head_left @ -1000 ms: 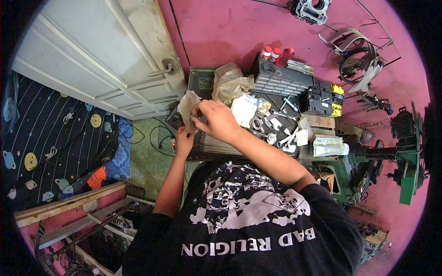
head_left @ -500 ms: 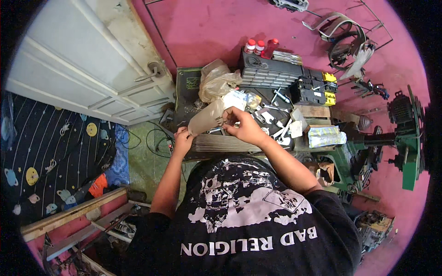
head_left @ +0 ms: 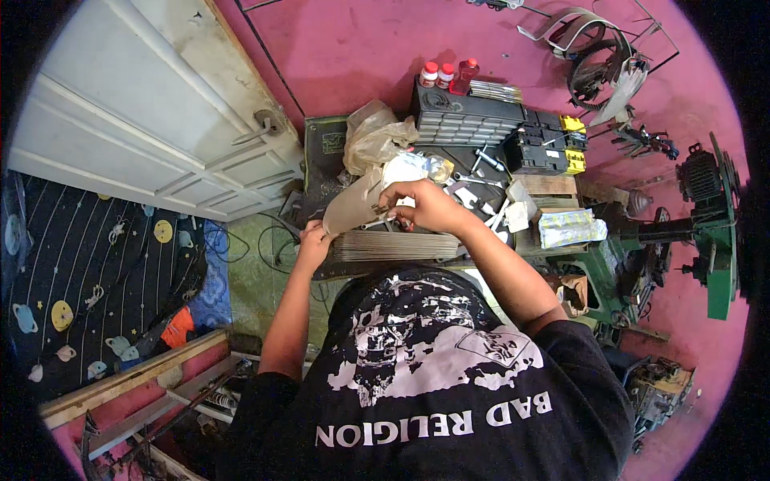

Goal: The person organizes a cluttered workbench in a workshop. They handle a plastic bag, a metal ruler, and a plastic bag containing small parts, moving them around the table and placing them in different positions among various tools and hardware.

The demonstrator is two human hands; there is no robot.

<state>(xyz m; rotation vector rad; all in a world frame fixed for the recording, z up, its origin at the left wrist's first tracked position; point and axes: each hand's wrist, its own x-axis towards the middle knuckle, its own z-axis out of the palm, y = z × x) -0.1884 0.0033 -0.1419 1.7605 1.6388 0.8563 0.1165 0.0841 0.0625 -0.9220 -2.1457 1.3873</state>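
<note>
A tan, thin flat sheet with a ragged right edge (head_left: 351, 210) is tilted up over the front of the workbench. At its lower left corner, my left hand (head_left: 314, 242) is closed, pinching it. My right hand (head_left: 427, 208) is closed at the ragged right edge, thumb and fingers bent together there; the fingertips partly hide what they grip. Just below the sheet, a brownish block of close parallel ridges (head_left: 397, 247) lies along the bench's front edge. Loose wrenches and other metal tools (head_left: 473, 188) lie beyond my right hand.
A crumpled plastic bag (head_left: 377, 136) sits behind the sheet. Farther back stand a drawer cabinet (head_left: 465, 124) with red-capped bottles (head_left: 437, 75) on top and black-and-yellow cases (head_left: 545, 151). A white door (head_left: 160, 104) is at left, a green machine (head_left: 714, 264) at right.
The sheet has tipped slightly and its upper edge has shifted. My right hand has moved a little up along the ragged edge. My left hand keeps its hold on the corner.
</note>
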